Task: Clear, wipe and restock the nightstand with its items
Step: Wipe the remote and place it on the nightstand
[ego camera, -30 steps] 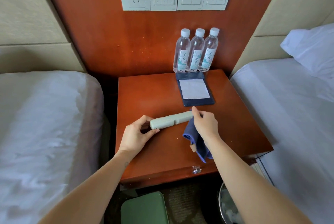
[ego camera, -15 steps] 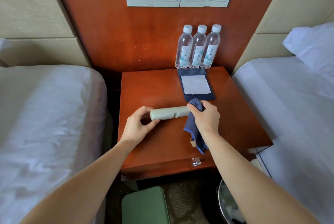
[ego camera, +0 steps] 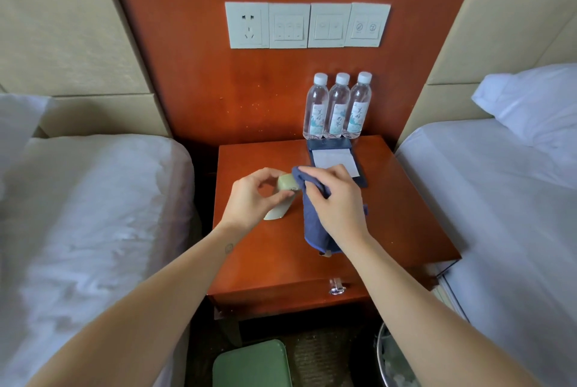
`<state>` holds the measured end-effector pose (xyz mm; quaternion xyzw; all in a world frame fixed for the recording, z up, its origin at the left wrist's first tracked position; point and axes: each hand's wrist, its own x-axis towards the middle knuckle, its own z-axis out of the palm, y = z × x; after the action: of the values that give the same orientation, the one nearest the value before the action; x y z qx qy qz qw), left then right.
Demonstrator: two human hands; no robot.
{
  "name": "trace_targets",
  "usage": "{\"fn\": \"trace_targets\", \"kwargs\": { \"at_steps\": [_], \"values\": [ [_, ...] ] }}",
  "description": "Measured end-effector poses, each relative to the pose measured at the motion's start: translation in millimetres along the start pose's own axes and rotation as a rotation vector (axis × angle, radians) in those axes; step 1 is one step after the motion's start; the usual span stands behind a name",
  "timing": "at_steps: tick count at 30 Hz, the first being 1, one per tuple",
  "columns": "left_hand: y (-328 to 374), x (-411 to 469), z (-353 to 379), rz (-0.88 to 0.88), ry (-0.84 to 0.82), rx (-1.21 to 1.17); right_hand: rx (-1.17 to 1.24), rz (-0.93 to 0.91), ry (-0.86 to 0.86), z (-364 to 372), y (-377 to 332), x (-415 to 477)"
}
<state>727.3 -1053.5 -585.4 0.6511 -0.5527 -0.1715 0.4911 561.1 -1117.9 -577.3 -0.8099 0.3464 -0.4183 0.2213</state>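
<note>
Over the red-brown nightstand, my left hand grips a pale green remote control, tilted up on end; its lower tip shows below the hand. My right hand holds a blue cloth and presses a fold of it against the remote's upper end. The rest of the cloth hangs down below my right hand. Three water bottles stand in a row at the back of the nightstand. A dark blue notepad holder with white paper lies just in front of them, partly hidden by my right hand.
White beds flank the nightstand, left and right, with a pillow on the right one. A socket and switch panel sits on the wooden wall. On the floor are a green stool and a bin. The drawer has a clear knob.
The remote went from lying level between my hands to standing tilted on end in my left hand. My right hand moved the cloth left onto its upper end. The camera tilted up.
</note>
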Motion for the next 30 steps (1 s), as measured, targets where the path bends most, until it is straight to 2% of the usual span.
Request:
{"fn": "trace_targets", "kwargs": {
  "at_steps": [4,9,13,18,23,26,30],
  "values": [
    [4,1,1,0.016,-0.018,0.026,-0.138,-0.143,-0.048,-1,-4,-2],
    [5,1,-1,0.002,-0.017,0.004,-0.175,-0.115,-0.015,-7,4,1],
    [8,2,1,0.007,-0.012,0.001,-0.176,-0.203,-0.097,2,-6,-2],
    [2,0,-2,-0.018,-0.002,-0.011,-0.157,-0.078,-0.007,-7,15,2],
    [4,1,-1,0.014,-0.002,-0.035,-0.128,-0.172,-0.096,0,0,-2],
    [-1,-6,-7,0.037,0.011,-0.001,-0.2,-0.079,-0.106,-15,17,5],
    [-28,-32,-30,0.205,-0.022,0.276,-0.282,0.135,-0.115,-51,56,-2]
  ]
}}
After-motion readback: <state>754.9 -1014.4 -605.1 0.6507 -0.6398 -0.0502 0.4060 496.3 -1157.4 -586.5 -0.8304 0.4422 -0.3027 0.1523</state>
